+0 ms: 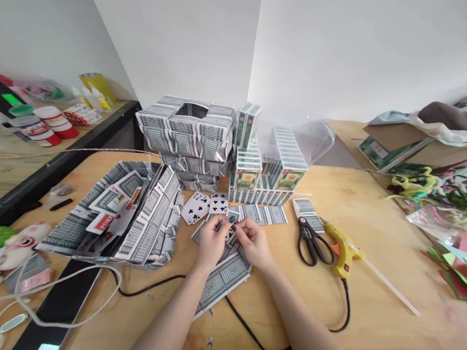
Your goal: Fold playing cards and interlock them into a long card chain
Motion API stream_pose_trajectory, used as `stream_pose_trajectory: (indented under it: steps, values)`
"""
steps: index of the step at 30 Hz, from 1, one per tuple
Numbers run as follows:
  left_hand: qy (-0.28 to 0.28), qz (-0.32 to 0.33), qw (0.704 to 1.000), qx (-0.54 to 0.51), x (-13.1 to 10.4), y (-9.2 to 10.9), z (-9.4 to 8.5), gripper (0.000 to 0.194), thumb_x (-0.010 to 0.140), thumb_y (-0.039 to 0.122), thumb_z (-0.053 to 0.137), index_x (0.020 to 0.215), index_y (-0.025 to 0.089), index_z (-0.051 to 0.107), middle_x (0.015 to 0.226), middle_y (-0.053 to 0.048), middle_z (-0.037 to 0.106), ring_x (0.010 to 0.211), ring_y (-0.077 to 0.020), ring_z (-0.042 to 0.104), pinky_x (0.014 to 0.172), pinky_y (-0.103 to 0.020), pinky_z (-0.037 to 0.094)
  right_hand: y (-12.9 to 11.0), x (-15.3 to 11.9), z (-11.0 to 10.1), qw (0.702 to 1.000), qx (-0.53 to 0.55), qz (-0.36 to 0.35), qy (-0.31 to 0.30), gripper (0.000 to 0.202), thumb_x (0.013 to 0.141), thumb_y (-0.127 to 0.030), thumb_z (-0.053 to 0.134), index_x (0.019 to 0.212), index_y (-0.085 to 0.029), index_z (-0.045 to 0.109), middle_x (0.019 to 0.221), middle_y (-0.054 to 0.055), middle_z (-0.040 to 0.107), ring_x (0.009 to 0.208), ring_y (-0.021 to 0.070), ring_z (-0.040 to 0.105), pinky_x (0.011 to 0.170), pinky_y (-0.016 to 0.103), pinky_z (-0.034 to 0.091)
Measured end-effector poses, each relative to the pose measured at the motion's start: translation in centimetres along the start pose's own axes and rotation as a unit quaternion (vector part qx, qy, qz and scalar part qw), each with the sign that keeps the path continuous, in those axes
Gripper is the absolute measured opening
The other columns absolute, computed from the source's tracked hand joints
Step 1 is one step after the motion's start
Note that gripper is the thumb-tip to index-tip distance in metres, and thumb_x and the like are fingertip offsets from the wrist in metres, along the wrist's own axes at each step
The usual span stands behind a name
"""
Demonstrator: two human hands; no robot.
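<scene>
While over cards (224,274), both hands (233,241).

The card (232,224) is small, with a grey-green patterned back, and both hands pinch it just above the table, near the middle of the view. It looks bent or folded, but the fingers hide most of it. The left hand (211,240) grips it from 9 o'clock and the right hand (255,240) from 3 o'clock. Under the hands lies a flat strip (224,277) of joined cards, backs up, running toward 7 o'clock.
</scene>
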State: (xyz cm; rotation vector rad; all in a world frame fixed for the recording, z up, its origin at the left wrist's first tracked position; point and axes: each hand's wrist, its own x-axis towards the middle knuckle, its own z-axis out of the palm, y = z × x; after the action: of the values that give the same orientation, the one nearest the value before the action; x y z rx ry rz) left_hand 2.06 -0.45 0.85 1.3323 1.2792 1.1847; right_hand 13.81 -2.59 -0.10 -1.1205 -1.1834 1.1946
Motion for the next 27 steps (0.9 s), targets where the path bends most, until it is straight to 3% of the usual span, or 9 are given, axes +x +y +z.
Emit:
stream_pose_trajectory:
  steps: [9,15,20,27]
  values:
    - [0.017,-0.069,0.984,-0.166,-0.16,-0.24,0.63,0.02,0.071,0.033,0.057,0.071,0.014,0.063,0.073,-0.004,0.066,0.072,-0.0169,0.059,0.073,-0.029,0.044,-0.16,0.29,-0.08,0.999,-0.036,-0.029,0.001,0.018,0.077,-0.033,0.052,0.066,-0.019,0.051,0.061,-0.002,0.049,0.056,0.0112,0.043,0.056,0.023,0.037]
    - [0.034,0.007,0.999,-0.005,-0.52,0.51,0.63,0.025,0.077,0.035,0.049,0.082,0.017,0.066,0.083,-0.006,0.067,0.079,-0.0183,0.059,0.073,-0.028,0.044,-0.1,0.43,-0.11,1.0,0.018,0.025,0.0,0.021,0.074,-0.039,0.055,0.078,-0.018,0.057,0.069,0.001,0.055,0.051,0.0101,0.043,0.045,0.021,0.035]
    - [0.029,0.064,0.991,0.117,-0.88,0.43,0.62,0.025,0.078,0.032,0.046,0.088,0.02,0.066,0.084,-0.007,0.068,0.074,-0.0181,0.06,0.067,-0.025,0.042,-0.28,0.42,-0.28,0.999,0.034,0.027,0.001,0.02,0.072,-0.036,0.058,0.078,-0.018,0.062,0.068,0.001,0.058,0.06,0.0127,0.05,0.054,0.023,0.041]
    - [0.015,0.068,0.987,0.145,-0.93,0.09,0.38,0.025,0.077,0.034,0.048,0.081,0.019,0.067,0.062,-0.003,0.064,0.054,-0.0137,0.051,0.053,-0.022,0.035,-0.22,0.11,-0.63,0.997,0.033,0.07,0.003,0.023,0.07,-0.038,0.06,0.068,-0.015,0.061,0.051,-0.004,0.05,0.039,0.0056,0.033,0.037,0.019,0.025]
